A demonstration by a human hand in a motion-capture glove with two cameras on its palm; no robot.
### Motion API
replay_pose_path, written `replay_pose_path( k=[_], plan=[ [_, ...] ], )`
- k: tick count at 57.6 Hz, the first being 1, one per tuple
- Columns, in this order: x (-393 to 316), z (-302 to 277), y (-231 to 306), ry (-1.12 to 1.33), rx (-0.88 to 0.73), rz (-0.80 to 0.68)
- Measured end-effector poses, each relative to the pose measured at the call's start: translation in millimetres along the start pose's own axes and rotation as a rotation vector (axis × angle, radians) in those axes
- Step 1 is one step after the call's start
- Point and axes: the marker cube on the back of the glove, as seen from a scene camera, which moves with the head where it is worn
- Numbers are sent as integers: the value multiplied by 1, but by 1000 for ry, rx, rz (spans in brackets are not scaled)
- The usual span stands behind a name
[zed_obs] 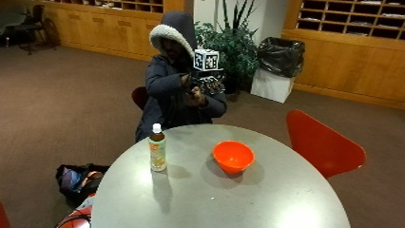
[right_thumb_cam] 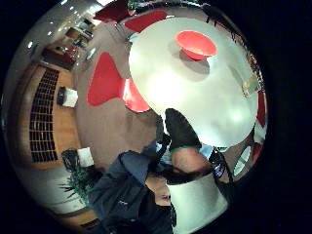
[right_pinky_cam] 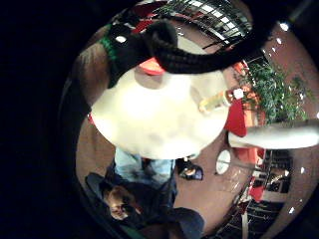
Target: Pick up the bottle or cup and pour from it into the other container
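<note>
- A dark bag lies on the brown carpet beside the round white table, low and well away from the hands.
- The bottle, with a white cap and pale amber contents, stands upright on the table, well below and in front of the raised hands, touched by neither. In the little finger side palm view it shows as a small bottle near the table's rim.
- The orange bowl sits on the table just beside the bottle, apart from it, also well below the hands and untouched; the thumb side palm view shows it as a red-orange bowl on the far part of the tabletop.
- The person in a hooded dark jacket sits behind the table, both hands lifted to chest height, close together and clear of the table.
- The gloved right hand is raised there; whether its fingers are spread or curled cannot be told.
- The bare left hand is against the glove from below.
- A red chair stands by the table, off to the side of the hands.
</note>
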Motion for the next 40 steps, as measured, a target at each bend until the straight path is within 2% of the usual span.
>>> replay_pose_path(
  k=[40],
  plan=[
    [2, -1, 3, 16, 5, -17]
  ],
)
